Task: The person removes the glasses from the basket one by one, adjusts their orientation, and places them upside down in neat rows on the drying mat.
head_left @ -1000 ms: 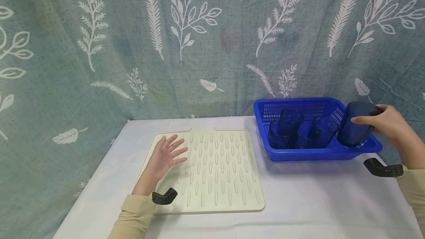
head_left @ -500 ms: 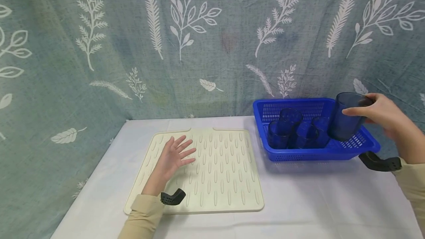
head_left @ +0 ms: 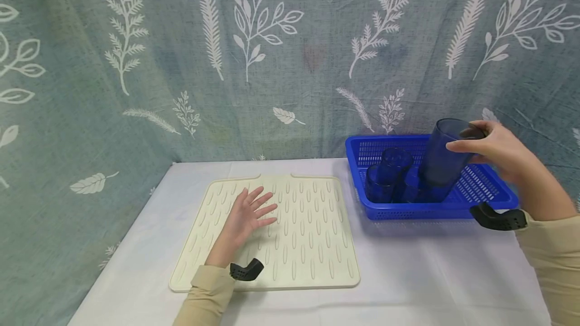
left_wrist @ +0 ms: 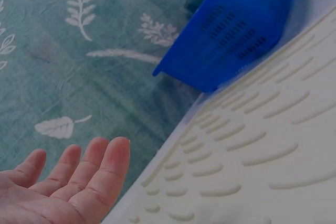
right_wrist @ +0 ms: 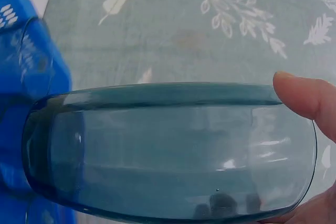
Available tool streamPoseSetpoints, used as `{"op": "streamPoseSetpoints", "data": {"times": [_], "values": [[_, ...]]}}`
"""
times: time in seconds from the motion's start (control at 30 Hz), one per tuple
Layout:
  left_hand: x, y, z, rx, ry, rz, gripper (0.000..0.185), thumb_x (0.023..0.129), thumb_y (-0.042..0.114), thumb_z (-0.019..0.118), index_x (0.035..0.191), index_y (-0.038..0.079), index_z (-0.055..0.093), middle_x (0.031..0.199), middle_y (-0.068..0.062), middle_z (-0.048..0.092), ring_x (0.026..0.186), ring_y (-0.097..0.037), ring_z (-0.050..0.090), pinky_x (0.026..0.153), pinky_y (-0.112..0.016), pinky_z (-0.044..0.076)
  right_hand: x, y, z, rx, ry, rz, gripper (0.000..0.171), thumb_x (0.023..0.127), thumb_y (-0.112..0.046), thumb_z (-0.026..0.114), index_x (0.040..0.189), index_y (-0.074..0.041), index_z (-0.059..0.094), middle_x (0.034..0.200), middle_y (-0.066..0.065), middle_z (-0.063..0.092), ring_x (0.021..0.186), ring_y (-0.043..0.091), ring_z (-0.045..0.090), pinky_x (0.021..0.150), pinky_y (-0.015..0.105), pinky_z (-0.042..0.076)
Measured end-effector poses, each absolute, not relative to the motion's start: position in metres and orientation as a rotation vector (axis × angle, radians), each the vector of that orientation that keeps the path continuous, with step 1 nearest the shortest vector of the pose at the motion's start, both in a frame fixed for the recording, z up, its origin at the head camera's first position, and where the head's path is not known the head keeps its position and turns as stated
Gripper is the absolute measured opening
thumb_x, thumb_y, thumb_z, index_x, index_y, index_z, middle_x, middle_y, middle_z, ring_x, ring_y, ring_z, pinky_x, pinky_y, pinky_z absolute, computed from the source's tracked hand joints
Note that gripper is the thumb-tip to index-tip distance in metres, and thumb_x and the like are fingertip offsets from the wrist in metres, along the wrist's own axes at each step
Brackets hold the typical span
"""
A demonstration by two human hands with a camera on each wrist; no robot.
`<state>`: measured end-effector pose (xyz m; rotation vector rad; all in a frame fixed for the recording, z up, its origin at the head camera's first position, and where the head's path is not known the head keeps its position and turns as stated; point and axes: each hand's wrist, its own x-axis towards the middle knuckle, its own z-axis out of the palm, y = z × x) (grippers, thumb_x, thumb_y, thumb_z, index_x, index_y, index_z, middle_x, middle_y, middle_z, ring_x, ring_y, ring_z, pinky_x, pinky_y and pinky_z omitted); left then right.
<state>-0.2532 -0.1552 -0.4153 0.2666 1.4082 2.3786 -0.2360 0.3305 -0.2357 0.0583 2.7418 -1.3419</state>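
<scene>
My right hand (head_left: pixel 503 147) grips a large clear blue drinking glass (head_left: pixel 446 157) near its rim, thumb on the near side and fingers behind. The glass is tilted and held over the blue plastic basket (head_left: pixel 491 210), overlapping the smaller glasses there in the head view. In the right wrist view the glass (right_wrist: pixel 173 145) lies across the picture with the thumb at its upper right. Several smaller blue glasses (head_left: pixel 380 185) stand in the basket's left half. My left hand (head_left: pixel 249 213) hangs with spread fingers above the cream ridged drying mat (head_left: pixel 312 245), holding nothing.
A white cloth covers the table (head_left: pixel 408 265). Behind it hangs a green-grey curtain (head_left: pixel 312 99) with white leaf prints, close behind the basket. The basket has raised perforated walls and stands to the right of the mat.
My right hand has lifted the large glass from the basket's right end and carried it leftward over the other glasses. My left hand has drifted right above the mat.
</scene>
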Motion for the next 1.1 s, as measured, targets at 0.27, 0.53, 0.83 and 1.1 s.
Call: {"op": "streamPoseSetpoints", "data": {"times": [0.27,0.53,0.83,1.1], "values": [[-0.253,-0.142,-0.417,0.292,1.354,2.387,0.063,0.099,0.046,0.019,0.147,0.008,0.005,0.150,-0.020,0.011,0.135,-0.044,0.015,0.093,-0.046,0.044,-0.240,0.307,-0.237,0.008,2.702,-1.429,0.093,0.089,-0.038,0.056,0.145,0.000,-0.008,0.146,0.028,0.009,0.124,0.042,0.031,0.101,0.055,0.031],[-0.251,-0.128,-0.416,0.325,1.355,2.360,0.062,0.099,0.044,0.019,0.147,0.007,0.006,0.150,-0.021,0.012,0.134,-0.044,0.019,0.094,-0.046,0.044,-0.240,0.280,-0.240,-0.068,2.635,-1.502,0.089,0.090,-0.033,0.056,0.146,-0.001,-0.004,0.147,0.026,0.010,0.127,0.039,0.030,0.101,0.052,0.033],[-0.249,-0.121,-0.413,0.317,1.342,2.361,0.058,0.100,0.041,0.016,0.147,0.010,0.008,0.151,-0.018,0.013,0.134,-0.042,0.021,0.096,-0.049,0.041,-0.245,0.253,-0.245,-0.148,2.517,-1.601,0.083,0.090,-0.029,0.056,0.146,-0.001,0.000,0.145,0.023,0.018,0.122,0.029,0.039,0.099,0.044,0.039],[-0.249,-0.114,-0.411,0.325,1.332,2.367,0.056,0.100,0.039,0.018,0.147,0.010,0.010,0.150,-0.019,0.015,0.134,-0.044,0.018,0.101,-0.053,0.034,-0.246,0.235,-0.252,-0.203,2.425,-1.716,0.083,0.089,-0.024,0.058,0.145,0.001,0.003,0.137,0.020,0.026,0.126,0.034,0.032,0.103,0.053,0.031]]}}
